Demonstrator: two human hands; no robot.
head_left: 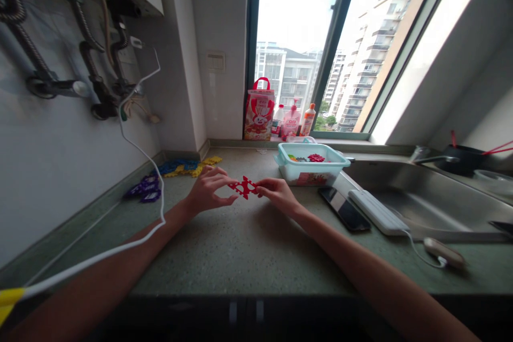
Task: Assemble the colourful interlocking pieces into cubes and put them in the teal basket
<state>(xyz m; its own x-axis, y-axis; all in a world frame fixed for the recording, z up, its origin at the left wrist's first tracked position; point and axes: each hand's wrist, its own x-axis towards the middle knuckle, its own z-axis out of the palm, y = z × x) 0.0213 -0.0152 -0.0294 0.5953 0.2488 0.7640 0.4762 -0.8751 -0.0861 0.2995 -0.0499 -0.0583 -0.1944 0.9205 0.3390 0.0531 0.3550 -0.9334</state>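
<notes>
Above the middle of the counter, a red toothed piece [245, 187] with openings in it is held up between my hands. The thumb and fingers of my right hand [276, 193] pinch its right end. My left hand [212, 189] is at its left end, with fingertips touching the piece and the thumb apart below it. Behind my right hand sits a light blue tub [312, 171] holding a red piece [316, 158] and other coloured pieces. Blue pieces [180, 164] and yellow pieces [206, 164] lie behind my left hand.
Purple packets [148, 188] lie at the left. A black phone [343, 208] and a white power strip [378, 211] lie between the tub and the metal sink [433, 197]. A white cable [136, 241] crosses over my left forearm. Bottles [291, 122] and a red bag [259, 115] stand by the window.
</notes>
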